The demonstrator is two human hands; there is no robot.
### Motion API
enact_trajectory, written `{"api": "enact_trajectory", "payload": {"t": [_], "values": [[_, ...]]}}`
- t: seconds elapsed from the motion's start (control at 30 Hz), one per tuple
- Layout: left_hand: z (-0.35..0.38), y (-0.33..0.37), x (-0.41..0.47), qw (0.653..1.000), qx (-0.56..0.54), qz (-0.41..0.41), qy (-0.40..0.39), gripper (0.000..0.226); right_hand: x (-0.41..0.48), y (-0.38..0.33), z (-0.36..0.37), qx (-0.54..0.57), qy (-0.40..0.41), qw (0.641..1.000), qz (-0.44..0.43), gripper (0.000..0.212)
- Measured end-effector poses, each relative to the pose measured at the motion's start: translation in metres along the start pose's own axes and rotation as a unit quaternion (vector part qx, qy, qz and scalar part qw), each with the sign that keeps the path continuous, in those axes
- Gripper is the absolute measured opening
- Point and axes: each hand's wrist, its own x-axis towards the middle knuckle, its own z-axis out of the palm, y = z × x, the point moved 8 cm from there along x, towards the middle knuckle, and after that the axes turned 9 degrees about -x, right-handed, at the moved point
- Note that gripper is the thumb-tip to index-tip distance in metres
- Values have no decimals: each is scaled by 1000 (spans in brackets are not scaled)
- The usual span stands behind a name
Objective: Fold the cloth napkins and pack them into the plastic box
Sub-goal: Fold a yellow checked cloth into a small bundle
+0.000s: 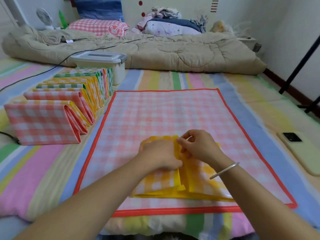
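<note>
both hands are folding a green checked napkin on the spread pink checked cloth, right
No: the napkin is yellow checked, not green, as the head view shows. The left hand and right hand do fold it on the pink checked cloth.

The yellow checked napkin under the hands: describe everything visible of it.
The yellow checked napkin is thin woven-looking cloth, yellow and white squares with a solid yellow hem. It lies partly folded in several layers on the pink checked cloth, near its front edge. The left hand presses flat on it; the right hand pinches a raised fold along its middle.
</note>
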Motion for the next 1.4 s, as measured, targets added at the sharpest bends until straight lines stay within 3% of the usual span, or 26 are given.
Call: {"api": "enact_trajectory", "payload": {"t": [0.13, 0.3, 0.33, 0.4, 0.47, 0.57, 0.77, 0.83, 0.93, 1.17, 1.27, 1.4], "values": [[22, -12, -2, 999, -52, 6, -1, 40, 0, 10, 14, -18, -10, 1000, 14, 18], [3, -33, -27, 964, -108, 132, 206, 20, 1, 19, 23, -64, 19, 997, 30, 18], [5, -36, -31, 958, -113, 169, 202, 35, 0, 20, 23, -72, 22, 997, 32, 18], [22, -39, -33, 964, -98, 215, 118, 74, -1, 19, 23, -89, 29, 995, 35, 18], [40, -42, -34, 974, -36, 216, 58, 93, -2, 17, 22, -104, 39, 993, 40, 17], [53, -43, -35, 977, 61, 194, 62, 99, -5, 14, 24, -113, 52, 991, 49, 18], [64, -49, -28, 977, 114, 162, 82, 103, -12, 11, 20, -87, 72, 993, 27, 19], [65, -50, -26, 980, 110, 154, 67, 105, -21, 0, 10, -109, 132, 984, -43, 20], [66, -52, -23, 985, 92, 136, 48, 110, -35, -18, 20, -231, 184, 935, -197, 35], [68, -53, -13, 993, 60, 93, -37, 116, -25, 9, 66, -318, -3, 930, -187, 78], [61, -47, -11, 992, 57, 91, -63, 120, -24, 14, 69, -310, -28, 934, -173, 101], [49, -33, -12, 991, 78, 88, -69, 125, -28, 13, 64, -245, -25, 955, -168, 95]]}}
